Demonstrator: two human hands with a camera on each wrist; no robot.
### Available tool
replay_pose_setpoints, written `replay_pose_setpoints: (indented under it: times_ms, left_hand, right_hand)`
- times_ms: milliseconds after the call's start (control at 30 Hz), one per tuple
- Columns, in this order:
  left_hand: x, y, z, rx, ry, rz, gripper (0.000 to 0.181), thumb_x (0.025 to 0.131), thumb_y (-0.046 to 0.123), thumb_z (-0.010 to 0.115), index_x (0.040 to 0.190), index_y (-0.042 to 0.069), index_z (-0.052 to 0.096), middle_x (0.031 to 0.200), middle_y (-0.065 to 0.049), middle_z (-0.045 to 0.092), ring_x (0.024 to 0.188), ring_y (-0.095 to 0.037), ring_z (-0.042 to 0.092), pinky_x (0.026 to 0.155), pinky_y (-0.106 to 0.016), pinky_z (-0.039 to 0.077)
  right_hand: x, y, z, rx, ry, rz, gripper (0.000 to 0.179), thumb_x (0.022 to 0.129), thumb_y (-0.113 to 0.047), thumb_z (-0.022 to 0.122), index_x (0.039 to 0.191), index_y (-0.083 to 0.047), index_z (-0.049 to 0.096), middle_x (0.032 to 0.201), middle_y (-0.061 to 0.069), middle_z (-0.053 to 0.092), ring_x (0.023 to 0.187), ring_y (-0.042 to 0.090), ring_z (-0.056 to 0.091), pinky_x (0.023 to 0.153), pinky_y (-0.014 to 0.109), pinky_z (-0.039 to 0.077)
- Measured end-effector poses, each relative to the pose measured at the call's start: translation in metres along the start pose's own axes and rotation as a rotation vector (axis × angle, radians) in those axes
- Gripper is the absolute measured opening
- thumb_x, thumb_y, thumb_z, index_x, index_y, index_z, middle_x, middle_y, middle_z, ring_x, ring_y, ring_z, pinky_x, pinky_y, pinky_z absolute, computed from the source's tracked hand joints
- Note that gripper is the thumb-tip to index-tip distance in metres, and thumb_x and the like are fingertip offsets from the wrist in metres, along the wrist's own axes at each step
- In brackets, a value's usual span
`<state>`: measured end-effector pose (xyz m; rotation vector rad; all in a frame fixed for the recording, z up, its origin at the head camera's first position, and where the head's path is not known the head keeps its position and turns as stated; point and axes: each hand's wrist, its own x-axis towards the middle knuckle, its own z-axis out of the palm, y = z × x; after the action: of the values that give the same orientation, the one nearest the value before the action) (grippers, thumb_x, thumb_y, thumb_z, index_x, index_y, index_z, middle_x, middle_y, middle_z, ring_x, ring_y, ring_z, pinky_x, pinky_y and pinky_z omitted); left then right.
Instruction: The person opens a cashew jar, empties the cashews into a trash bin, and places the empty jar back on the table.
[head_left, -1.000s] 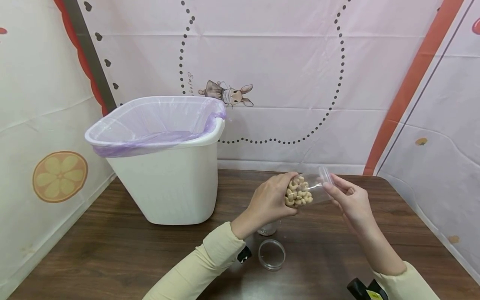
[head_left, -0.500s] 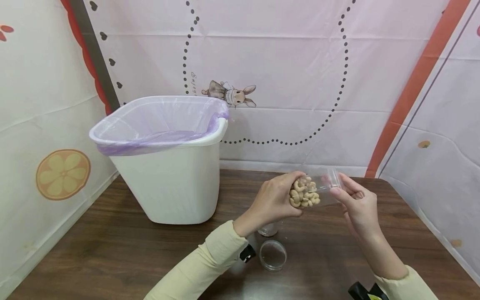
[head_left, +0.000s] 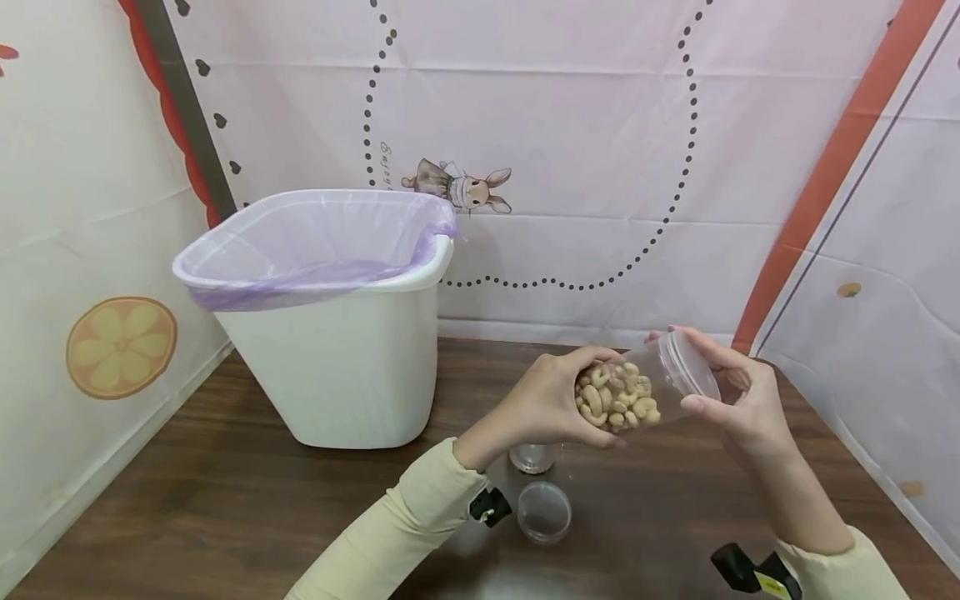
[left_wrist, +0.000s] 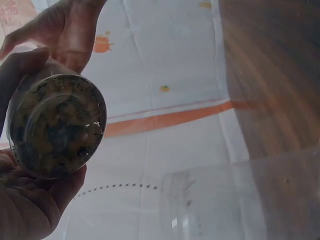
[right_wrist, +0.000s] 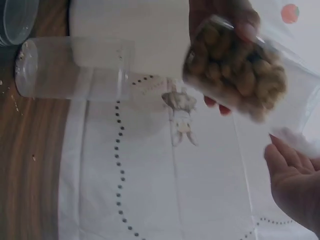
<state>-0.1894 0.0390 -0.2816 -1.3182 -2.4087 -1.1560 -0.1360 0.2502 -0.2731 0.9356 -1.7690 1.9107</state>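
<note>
A clear plastic jar (head_left: 611,400) part-filled with cashews is held in the air, tipped nearly on its side. My left hand (head_left: 551,400) grips it around the base end. At the other end sits a clear screw lid (head_left: 692,363), which my right hand (head_left: 753,408) holds by its rim between fingers and thumb. The left wrist view looks straight at the jar's round bottom (left_wrist: 57,127). Below the hands stands a second clear jar (right_wrist: 75,67), upright and without a lid; my left hand hides most of it in the head view. Nearer me lies a loose lid (head_left: 544,512).
A white bin (head_left: 360,367) with a purple liner (head_left: 300,287) stands on the left of the brown wooden table (head_left: 225,517). Small crumbs (right_wrist: 15,102) lie beside the second jar. Printed cloth (head_left: 570,150) hangs behind and on both sides.
The cashew jar has shifted right and turned, so its lid faces me more. My right hand has moved right, its fingers now spread wider around the lid.
</note>
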Motion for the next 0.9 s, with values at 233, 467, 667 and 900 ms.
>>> replay_pose_setpoints:
  times_ms: [233, 467, 667, 900]
  left_hand:
    - [0.0, -0.001, -0.004, 0.182, 0.054, 0.025, 0.08, 0.053, 0.027, 0.084, 0.124, 0.016, 0.05, 0.104, 0.003, 0.062, 0.088, -0.004, 0.056, 0.076, -0.013, 0.044]
    - [0.0, -0.004, 0.0, 0.372, 0.133, 0.046, 0.077, 0.054, 0.029, 0.082, 0.123, 0.015, 0.05, 0.109, 0.003, 0.06, 0.091, -0.006, 0.056, 0.076, -0.016, 0.046]
    - [0.0, -0.005, 0.002, 0.477, 0.176, 0.073, 0.077, 0.054, 0.028, 0.083, 0.123, 0.011, 0.05, 0.112, -0.001, 0.061, 0.097, -0.011, 0.057, 0.079, -0.018, 0.047]
    - [0.0, -0.006, 0.003, 0.537, 0.183, 0.075, 0.077, 0.055, 0.028, 0.083, 0.122, 0.011, 0.05, 0.112, -0.002, 0.061, 0.098, -0.013, 0.058, 0.079, -0.02, 0.048]
  right_hand:
    - [-0.002, -0.004, -0.014, -0.198, -0.068, 0.208, 0.051, 0.088, -0.012, 0.056, 0.136, -0.004, 0.04, 0.13, -0.004, 0.051, 0.116, 0.005, 0.048, 0.087, 0.015, 0.043]
    - [-0.001, 0.002, -0.015, -0.598, 0.028, 0.406, 0.045, 0.094, -0.016, 0.046, 0.134, 0.004, 0.039, 0.121, -0.006, 0.055, 0.104, -0.011, 0.046, 0.077, 0.009, 0.042]
    - [0.006, -0.001, -0.007, -0.687, 0.056, 0.516, 0.049, 0.095, -0.027, 0.044, 0.131, 0.006, 0.043, 0.1, -0.012, 0.065, 0.091, -0.014, 0.047, 0.069, 0.016, 0.045]
    - [0.009, -0.001, -0.004, -0.718, 0.052, 0.57, 0.053, 0.094, -0.032, 0.045, 0.13, 0.007, 0.044, 0.115, 0.022, 0.058, 0.088, -0.011, 0.049, 0.07, 0.019, 0.046]
